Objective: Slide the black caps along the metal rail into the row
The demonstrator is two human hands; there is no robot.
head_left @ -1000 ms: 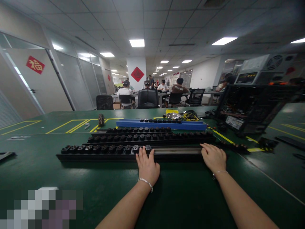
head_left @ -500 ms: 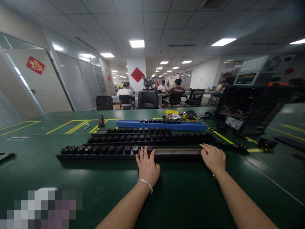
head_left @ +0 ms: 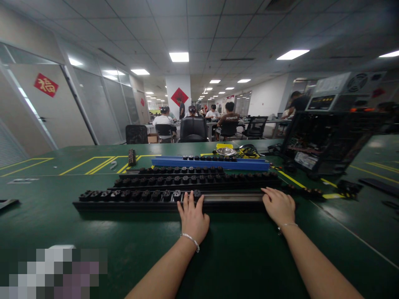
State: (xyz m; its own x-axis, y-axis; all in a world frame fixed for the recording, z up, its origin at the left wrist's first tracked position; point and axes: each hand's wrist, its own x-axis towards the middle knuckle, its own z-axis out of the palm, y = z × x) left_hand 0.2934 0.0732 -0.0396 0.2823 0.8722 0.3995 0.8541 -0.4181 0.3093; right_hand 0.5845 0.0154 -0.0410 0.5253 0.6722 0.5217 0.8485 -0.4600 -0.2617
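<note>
A long black channel rail (head_left: pixel 131 206) lies crosswise before me, with a row of round black socket modules (head_left: pixel 146 195) seated along its left and middle part. Farther right its metal channel (head_left: pixel 232 197) shows bare. My left hand (head_left: pixel 193 218) lies with spread fingers over the front wall, fingertips against the last socket module (head_left: pixel 197 194) of the row. At the right part of the rail, my right hand (head_left: pixel 279 206) bends its fingers over the edge; its thumb is hidden.
Behind lie more black rails with sockets (head_left: pixel 193 180) and a blue rail (head_left: pixel 212 165). A metal bowl (head_left: pixel 226 152) and black cables (head_left: pixel 248 150) sit beyond. An opened computer case (head_left: pixel 324 141) stands right. Seated people (head_left: pixel 230 118) work in the background.
The last socket module beside my left fingers has shifted very slightly right. Both hands stay nearly in place. Far off, a standing person has come into view by the pillar.
</note>
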